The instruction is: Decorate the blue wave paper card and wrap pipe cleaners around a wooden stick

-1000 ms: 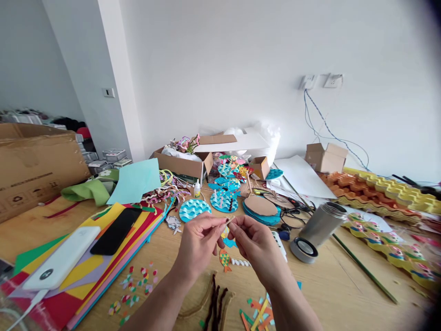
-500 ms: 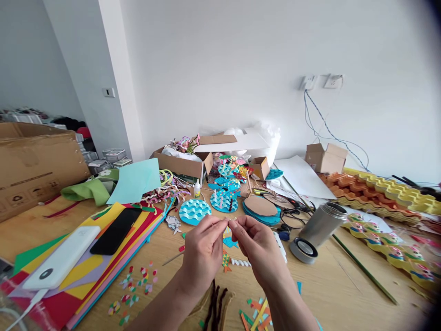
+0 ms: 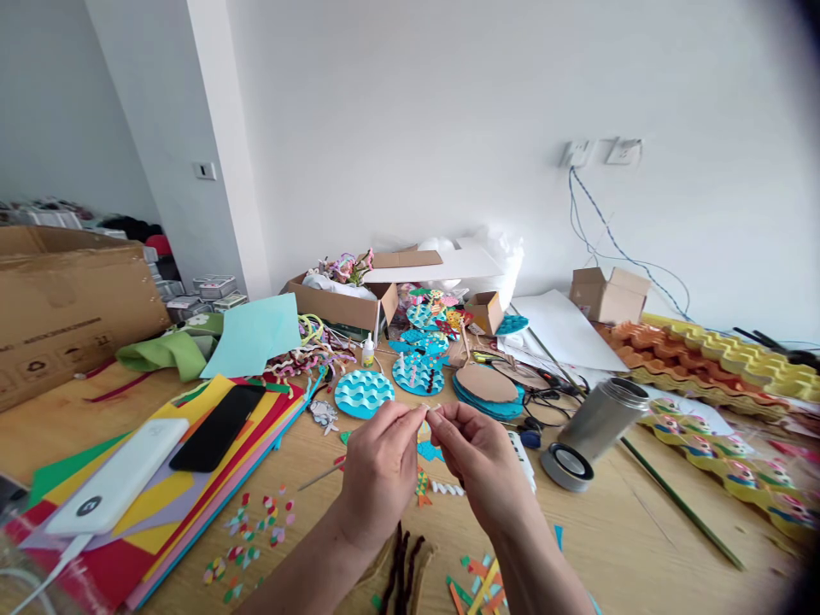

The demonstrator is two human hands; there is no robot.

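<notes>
My left hand (image 3: 379,468) and my right hand (image 3: 482,459) are raised together over the wooden table (image 3: 628,538), fingertips almost touching. Between the pinched thumbs and forefingers sits a very small pale piece (image 3: 429,412); what it is cannot be made out. Under the hands lie a small paper fish (image 3: 421,483), a white zigzag strip (image 3: 447,489) and dark pipe cleaners (image 3: 403,564). A thin stick (image 3: 320,475) lies on the table left of my left hand.
Stacked coloured paper sheets (image 3: 192,478) at the left carry a white power bank (image 3: 119,477) and a black phone (image 3: 216,429). Blue wave discs (image 3: 364,393), cardboard boxes (image 3: 346,306), a steel flask (image 3: 599,418) with its lid (image 3: 565,465), and paper scraps (image 3: 256,530) surround the hands.
A thin stick that my left hand held a second ago now lies on the table. Both hands stay pinched together and have sunk slightly.
</notes>
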